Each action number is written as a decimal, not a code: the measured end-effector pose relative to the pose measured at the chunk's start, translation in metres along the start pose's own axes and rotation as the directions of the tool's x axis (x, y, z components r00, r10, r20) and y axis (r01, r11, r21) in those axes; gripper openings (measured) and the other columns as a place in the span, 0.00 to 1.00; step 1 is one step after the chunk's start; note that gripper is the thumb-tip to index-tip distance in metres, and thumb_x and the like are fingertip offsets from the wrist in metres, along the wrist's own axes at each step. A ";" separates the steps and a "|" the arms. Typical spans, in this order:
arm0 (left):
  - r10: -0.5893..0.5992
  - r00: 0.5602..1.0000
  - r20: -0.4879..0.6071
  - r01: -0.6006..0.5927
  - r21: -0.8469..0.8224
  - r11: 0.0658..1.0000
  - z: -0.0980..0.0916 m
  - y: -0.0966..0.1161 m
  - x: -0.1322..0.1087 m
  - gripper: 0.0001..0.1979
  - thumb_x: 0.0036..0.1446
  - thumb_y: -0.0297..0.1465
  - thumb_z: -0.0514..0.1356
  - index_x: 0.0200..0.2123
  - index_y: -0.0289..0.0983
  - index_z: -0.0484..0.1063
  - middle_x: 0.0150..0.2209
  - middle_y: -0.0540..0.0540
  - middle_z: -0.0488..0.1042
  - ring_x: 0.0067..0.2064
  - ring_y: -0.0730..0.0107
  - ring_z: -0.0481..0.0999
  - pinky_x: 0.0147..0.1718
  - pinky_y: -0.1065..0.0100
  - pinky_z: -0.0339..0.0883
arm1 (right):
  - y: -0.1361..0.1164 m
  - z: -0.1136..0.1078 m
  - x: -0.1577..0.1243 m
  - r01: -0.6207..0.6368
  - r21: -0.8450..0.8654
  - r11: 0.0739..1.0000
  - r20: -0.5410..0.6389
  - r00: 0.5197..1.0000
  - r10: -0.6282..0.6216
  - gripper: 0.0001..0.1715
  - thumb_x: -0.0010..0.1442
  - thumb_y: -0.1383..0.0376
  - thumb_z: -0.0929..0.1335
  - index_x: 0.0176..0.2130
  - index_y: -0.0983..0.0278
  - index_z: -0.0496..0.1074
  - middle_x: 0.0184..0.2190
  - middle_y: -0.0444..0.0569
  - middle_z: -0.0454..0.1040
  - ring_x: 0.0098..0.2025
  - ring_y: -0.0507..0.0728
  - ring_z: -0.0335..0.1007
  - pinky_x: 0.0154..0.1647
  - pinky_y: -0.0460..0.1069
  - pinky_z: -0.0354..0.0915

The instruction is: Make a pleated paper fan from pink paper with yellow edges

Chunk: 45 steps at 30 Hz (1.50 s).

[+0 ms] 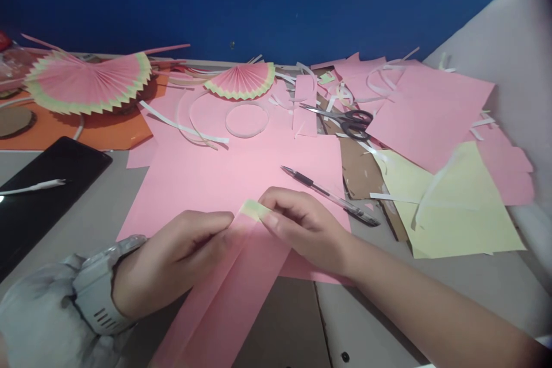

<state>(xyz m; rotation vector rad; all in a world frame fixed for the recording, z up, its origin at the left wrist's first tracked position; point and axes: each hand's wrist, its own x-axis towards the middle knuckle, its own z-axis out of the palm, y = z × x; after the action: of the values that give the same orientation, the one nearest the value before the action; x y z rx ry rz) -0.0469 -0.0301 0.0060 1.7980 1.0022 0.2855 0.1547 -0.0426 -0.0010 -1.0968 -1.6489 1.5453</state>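
Observation:
Between my two hands is a long pink paper strip [241, 299] with a pale green end, creased lengthwise and hanging down toward the front edge. My left hand [176, 253] pinches its left edge near the green end. With thumb and bent fingers, my right hand [308, 230] grips the green end's right corner. Beneath both hands lies a large pink sheet [207, 184]. A clear pen [330, 195] with a dark grip rests on that sheet, just beyond my right hand.
Two pleated pink paper fans [95, 83] with green rims lie at the back. Black-handled scissors [345, 118] sit among white paper strips on cardboard [360, 172]. Pale yellow-green paper [466, 218] and pink sheets [435, 109] spread right. A black tablet-like slab [56, 184] lies left, before a blue wall [276, 6].

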 end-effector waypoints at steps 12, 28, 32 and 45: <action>-0.108 0.990 0.088 0.100 0.090 0.991 -0.004 -0.005 0.004 0.20 0.62 0.43 0.42 0.22 0.39 0.45 0.22 0.55 0.48 0.24 0.76 0.49 0.21 0.72 0.46 | 0.005 -0.002 0.003 0.090 0.063 0.994 -0.174 0.982 -0.078 0.11 0.62 0.64 0.62 0.28 0.64 0.62 0.23 0.39 0.56 0.25 0.48 0.51 0.25 0.44 0.50; -0.184 0.983 0.021 0.183 0.046 0.982 -0.004 -0.002 0.005 0.20 0.59 0.44 0.48 0.21 0.38 0.54 0.21 0.56 0.52 0.24 0.76 0.54 0.23 0.74 0.50 | 0.006 -0.007 0.002 0.103 0.026 0.994 -0.308 0.947 -0.090 0.12 0.63 0.65 0.61 0.27 0.64 0.63 0.24 0.39 0.57 0.26 0.48 0.51 0.27 0.44 0.52; -0.149 0.989 0.019 0.148 0.052 0.988 -0.003 -0.003 0.004 0.20 0.59 0.43 0.49 0.21 0.38 0.51 0.21 0.56 0.49 0.23 0.76 0.50 0.21 0.73 0.47 | 0.006 -0.007 0.003 0.104 -0.002 0.995 -0.266 0.959 -0.101 0.12 0.63 0.66 0.61 0.28 0.64 0.63 0.24 0.39 0.57 0.26 0.48 0.51 0.27 0.45 0.51; -0.188 0.982 -0.011 0.188 0.101 0.977 -0.001 0.000 0.006 0.22 0.60 0.45 0.45 0.21 0.38 0.45 0.22 0.55 0.45 0.24 0.75 0.48 0.22 0.71 0.45 | 0.005 0.000 0.005 0.075 -0.152 0.986 -0.159 0.982 -0.099 0.11 0.64 0.66 0.60 0.29 0.63 0.62 0.25 0.40 0.59 0.27 0.48 0.54 0.27 0.43 0.53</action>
<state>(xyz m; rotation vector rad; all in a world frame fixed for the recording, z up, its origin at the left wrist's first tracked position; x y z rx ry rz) -0.0432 -0.0251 0.0046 1.7785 1.1973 0.1198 0.1533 -0.0382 -0.0062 -1.1792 -1.6917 1.2587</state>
